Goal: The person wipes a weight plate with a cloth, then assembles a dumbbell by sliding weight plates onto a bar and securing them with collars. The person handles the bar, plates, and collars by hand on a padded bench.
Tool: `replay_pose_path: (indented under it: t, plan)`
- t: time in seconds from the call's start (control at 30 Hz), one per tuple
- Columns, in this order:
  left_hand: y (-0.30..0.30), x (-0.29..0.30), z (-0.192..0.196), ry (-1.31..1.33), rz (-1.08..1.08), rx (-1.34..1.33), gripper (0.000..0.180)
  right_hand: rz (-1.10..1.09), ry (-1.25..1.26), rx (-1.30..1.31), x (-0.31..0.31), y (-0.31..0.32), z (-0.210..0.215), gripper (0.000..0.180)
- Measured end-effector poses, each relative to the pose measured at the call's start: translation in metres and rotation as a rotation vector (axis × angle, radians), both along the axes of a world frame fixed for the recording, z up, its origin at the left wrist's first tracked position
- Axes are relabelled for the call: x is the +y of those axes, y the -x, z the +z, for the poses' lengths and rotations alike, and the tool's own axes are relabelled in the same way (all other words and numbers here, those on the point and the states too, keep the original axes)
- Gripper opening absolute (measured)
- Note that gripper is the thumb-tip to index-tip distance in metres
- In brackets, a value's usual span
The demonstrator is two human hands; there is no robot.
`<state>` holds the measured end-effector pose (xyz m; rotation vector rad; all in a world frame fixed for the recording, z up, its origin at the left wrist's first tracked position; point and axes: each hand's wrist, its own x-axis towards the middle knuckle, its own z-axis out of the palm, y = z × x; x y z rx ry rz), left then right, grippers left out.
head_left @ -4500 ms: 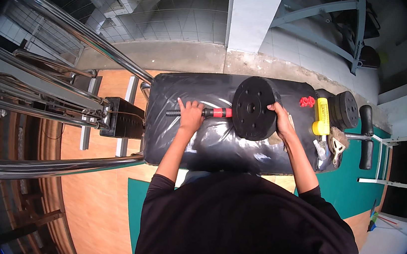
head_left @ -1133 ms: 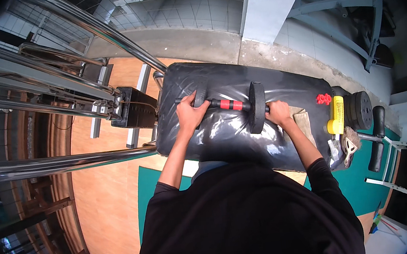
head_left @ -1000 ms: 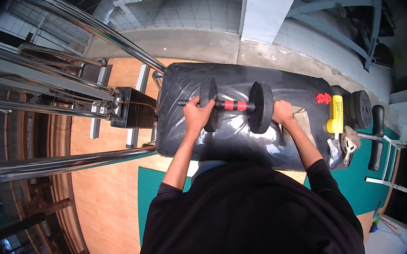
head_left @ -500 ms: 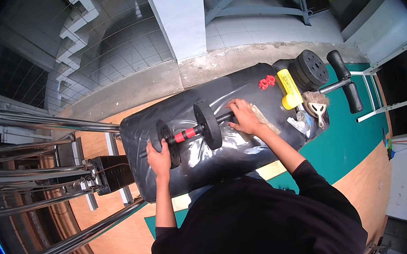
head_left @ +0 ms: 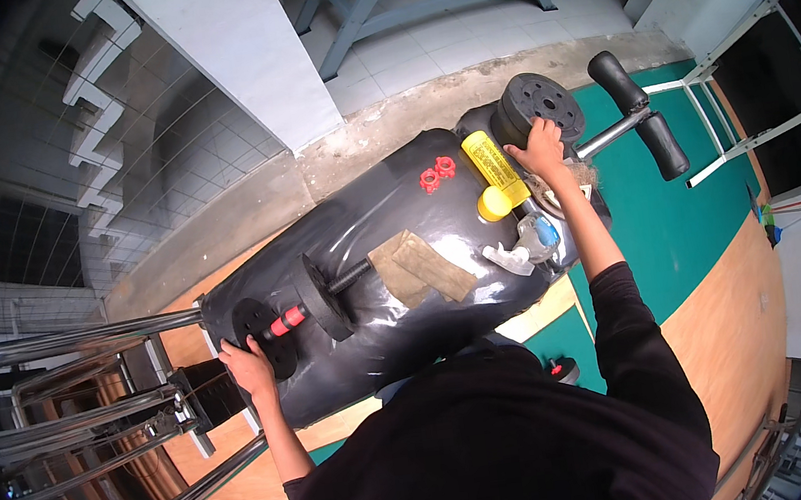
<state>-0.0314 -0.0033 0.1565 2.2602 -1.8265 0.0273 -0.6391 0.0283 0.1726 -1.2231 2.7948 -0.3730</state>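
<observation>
**Dumbbell on black-wrapped bench, both hands on weight plates**

Dumbbell (head_left: 303, 308) lies across the left part of a long bench wrapped in black plastic (head_left: 391, 251), bar tilted, low end toward the person's left. Two black plates on it: an outer plate (head_left: 265, 336) at the left end and an inner plate (head_left: 322, 296) further along, with a red grip section between them and bare threaded bar sticking out to the right.

Bench is the biggest item, running diagonally from lower left to upper right. Chrome rack tubes (head_left: 71, 396) sit just left of it. Orange wood floor and green mat (head_left: 674, 219) lie below and to the right.

Loose black weight plate (head_left: 537, 108) stands at the bench's far right end. A padded black roller bar (head_left: 642, 114) is just beside it.

Smaller stuff on the bench top: folded tan cloth (head_left: 420, 267) near the bar's free end, yellow spray can (head_left: 493, 172) lying on its side, spray bottle with blue trigger (head_left: 530, 240) near the can, two red collar nuts (head_left: 437, 173) side by side.

Left hand (head_left: 246, 366): fingers curled against the lower edge of the outer plate, touching it; full grasp can't be told.

Right hand (head_left: 543, 147): arm stretched out, fingers spread onto the lower rim of the loose plate, touching it; not clear if it is gripped.
</observation>
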Motion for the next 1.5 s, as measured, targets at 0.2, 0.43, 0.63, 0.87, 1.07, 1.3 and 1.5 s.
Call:
replay_pose_path:
  t: [0.2,0.43,0.63,0.87,1.07,1.3,1.5]
  plan:
    - [0.0,-0.008,-0.007,-0.009,0.092,0.028,0.058,0.06,-0.265,0.041,-0.023,0.067,-0.019,0.104]
    - [-0.001,-0.008,-0.013,0.018,0.11,0.04,0.059,0.195,-0.054,0.025,-0.023,0.098,-0.024,0.108]
    - [-0.003,-0.01,-0.014,0.004,0.142,0.051,0.059,0.279,-0.08,0.015,-0.013,0.086,-0.005,0.08]
    - [-0.006,-0.011,-0.017,0.017,0.117,0.07,0.059,0.366,-0.078,-0.084,-0.005,0.064,0.026,0.075]
    - [-0.004,-0.007,-0.014,0.031,0.101,0.076,0.058,0.363,-0.033,-0.175,-0.006,0.063,0.042,0.078]
    - [-0.003,-0.008,-0.013,0.048,0.095,0.087,0.058,0.156,0.083,-0.503,-0.015,0.088,0.063,0.073]
    - [-0.004,-0.009,-0.013,0.025,0.112,0.079,0.058,0.035,0.26,-0.744,-0.014,0.115,0.058,0.058]
